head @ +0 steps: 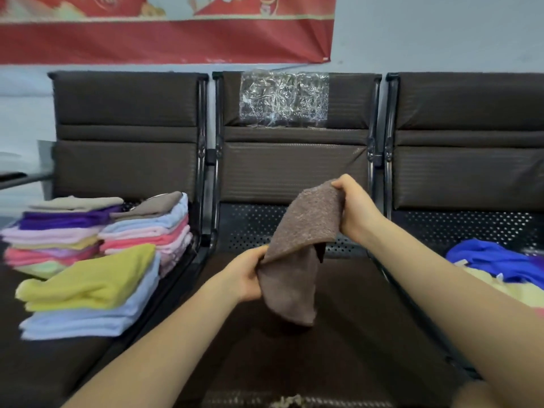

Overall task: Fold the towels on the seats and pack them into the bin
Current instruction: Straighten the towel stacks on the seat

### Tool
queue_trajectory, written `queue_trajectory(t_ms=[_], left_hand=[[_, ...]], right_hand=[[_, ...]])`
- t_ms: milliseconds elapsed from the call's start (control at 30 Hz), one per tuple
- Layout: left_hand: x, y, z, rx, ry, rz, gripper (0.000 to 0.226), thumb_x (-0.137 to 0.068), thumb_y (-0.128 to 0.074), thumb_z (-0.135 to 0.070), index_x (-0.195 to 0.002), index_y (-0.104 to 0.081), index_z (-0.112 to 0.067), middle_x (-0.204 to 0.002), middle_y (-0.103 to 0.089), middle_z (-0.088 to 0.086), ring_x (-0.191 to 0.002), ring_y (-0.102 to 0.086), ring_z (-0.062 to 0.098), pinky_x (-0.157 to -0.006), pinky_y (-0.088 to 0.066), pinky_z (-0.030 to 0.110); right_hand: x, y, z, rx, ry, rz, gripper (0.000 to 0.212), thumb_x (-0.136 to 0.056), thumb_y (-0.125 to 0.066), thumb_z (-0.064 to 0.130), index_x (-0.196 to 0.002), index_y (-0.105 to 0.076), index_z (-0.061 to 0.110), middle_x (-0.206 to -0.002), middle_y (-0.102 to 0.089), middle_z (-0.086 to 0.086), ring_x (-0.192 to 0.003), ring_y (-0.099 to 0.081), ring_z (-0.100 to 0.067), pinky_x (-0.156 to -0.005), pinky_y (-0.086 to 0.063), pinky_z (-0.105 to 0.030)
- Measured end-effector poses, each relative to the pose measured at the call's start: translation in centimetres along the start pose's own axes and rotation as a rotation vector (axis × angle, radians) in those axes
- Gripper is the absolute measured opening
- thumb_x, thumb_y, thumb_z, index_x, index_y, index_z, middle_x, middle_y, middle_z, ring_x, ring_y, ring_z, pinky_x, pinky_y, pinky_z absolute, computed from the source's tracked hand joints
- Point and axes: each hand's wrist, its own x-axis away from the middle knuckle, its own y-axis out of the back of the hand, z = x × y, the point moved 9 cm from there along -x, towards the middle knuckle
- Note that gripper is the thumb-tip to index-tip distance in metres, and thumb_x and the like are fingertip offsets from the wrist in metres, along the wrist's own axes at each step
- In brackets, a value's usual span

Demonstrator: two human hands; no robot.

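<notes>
Brown terry towel (pixel 300 248) hangs over the dark padded middle seat (pixel 338 348), left hand (pixel 247 275) gripping its lower edge, right hand (pixel 353 207) pinching its top corner. Folded pastel towel stacks (pixel 97 254) sit beyond the left hand; red wall banner (pixel 164 39) above.

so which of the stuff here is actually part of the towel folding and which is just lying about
Part of the job:
- brown towel, gripped by left hand and right hand
- folded stacks on the left seat
- unfolded blue and yellow towels on the right seat

Just lying about:
- red banner on the wall
- clear plastic on the middle backrest

No bin is in view.
</notes>
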Motion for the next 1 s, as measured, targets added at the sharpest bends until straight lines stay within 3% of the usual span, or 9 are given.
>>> queue_trajectory(t_ms=[133,267,433,567,667,767,867,933,1000], left_hand=[[-0.9,3.7,-5.8,-0.010,-0.380,-0.184,0.011,-0.092,-0.061,-0.014,-0.094,-0.069,-0.007,-0.093,-0.070,0.013,-0.078,-0.069,0.021,-0.067,-0.056,0.029],[2.1,4.5,-12.6,0.011,-0.777,-0.238,0.014,-0.095,-0.054,-0.008,-0.091,-0.064,-0.016,-0.079,-0.068,-0.002,-0.070,-0.063,0.007,-0.060,-0.052,0.019],[6.3,3.4,-15.8,-0.154,-1.096,-0.259,0.018,-0.096,-0.053,-0.009,-0.094,-0.066,-0.021,-0.089,-0.063,0.000,-0.082,-0.058,0.007,-0.077,-0.048,0.019],[7.2,4.0,-13.0,-0.571,-1.045,-0.414,0.017,-0.096,-0.054,-0.015,-0.093,-0.067,-0.025,-0.091,-0.065,-0.008,-0.083,-0.057,-0.001,-0.078,-0.043,0.015],[5.0,5.0,-7.5,-1.046,-0.789,-0.385,0.012,-0.095,-0.056,-0.017,-0.090,-0.063,-0.025,-0.087,-0.062,-0.012,-0.083,-0.056,0.001,-0.073,-0.038,0.007],[3.5,6.7,-2.1,-1.360,-0.513,-0.279,0.008,-0.091,-0.062,-0.027,-0.083,-0.062,-0.029,-0.088,-0.064,-0.003,-0.085,-0.059,0.014,-0.077,-0.043,0.024],[3.5,7.1,1.2,-1.610,-0.429,-0.100,0.008,-0.087,-0.065,-0.038,-0.082,-0.061,-0.033,-0.083,-0.061,-0.011,-0.079,-0.056,0.002,-0.075,-0.043,0.023],[4.1,6.5,2.5,-1.795,-0.455,0.024,0.015,-0.086,-0.061,-0.050,-0.087,-0.062,-0.035,-0.086,-0.057,-0.013,-0.079,-0.052,-0.003,-0.078,-0.044,0.021],[5.0,5.8,3.2,-1.835,-0.489,0.106,0.047,-0.076,-0.052,-0.073,-0.099,-0.065,-0.034,-0.095,-0.055,-0.015,-0.089,-0.051,-0.003,-0.085,-0.043,0.021]], right_hand=[[-1.9,2.2,-2.4,-0.050,-0.056,-0.055,0.018,-0.094,-0.046,0.023,-0.083,-0.057,0.014,-0.079,-0.062,-0.003,-0.077,-0.060,-0.018,-0.072,-0.048,-0.034],[-4.2,1.9,-2.4,-0.303,-0.068,0.031,0.023,-0.093,-0.043,0.019,-0.102,-0.061,0.007,-0.105,-0.065,-0.011,-0.094,-0.065,-0.024,-0.091,-0.051,-0.039],[-3.9,0.7,-1.2,-0.478,-0.033,0.174,0.038,-0.081,-0.043,0.012,-0.112,-0.059,-0.003,-0.113,-0.066,-0.020,-0.107,-0.063,-0.033,-0.091,-0.052,-0.050],[-2.7,4.8,-6.3,-0.055,-0.223,0.050,0.026,-0.092,-0.042,0.018,-0.111,-0.058,0.009,-0.102,-0.064,-0.008,-0.092,-0.063,-0.023,-0.079,-0.052,-0.037],[-0.9,8.9,-11.8,0.343,-0.467,-0.027,0.023,-0.098,-0.044,0.020,-0.113,-0.058,0.008,-0.097,-0.063,-0.007,-0.086,-0.061,-0.020,-0.065,-0.048,-0.033],[1.5,12.7,-14.7,0.656,-0.584,-0.068,0.018,-0.095,-0.055,0.018,-0.109,-0.063,0.009,-0.092,-0.064,-0.006,-0.079,-0.061,-0.018,-0.059,-0.048,-0.029],[2.7,14.8,-14.7,1.061,-0.560,0.014,0.014,-0.094,-0.059,0.018,-0.082,-0.057,0.011,-0.066,-0.053,-0.004,-0.051,-0.050,-0.014,-0.047,-0.040,-0.022],[2.8,14.8,-14.4,1.222,-0.490,0.084,0.010,-0.094,-0.060,0.021,-0.089,-0.055,0.013,-0.069,-0.055,-0.002,-0.054,-0.052,-0.013,-0.048,-0.042,-0.023],[2.6,13.6,-13.5,1.413,-0.305,0.139,0.022,-0.091,-0.063,0.028,-0.106,-0.052,0.018,-0.086,-0.058,0.002,-0.071,-0.057,-0.013,-0.058,-0.046,-0.024]])
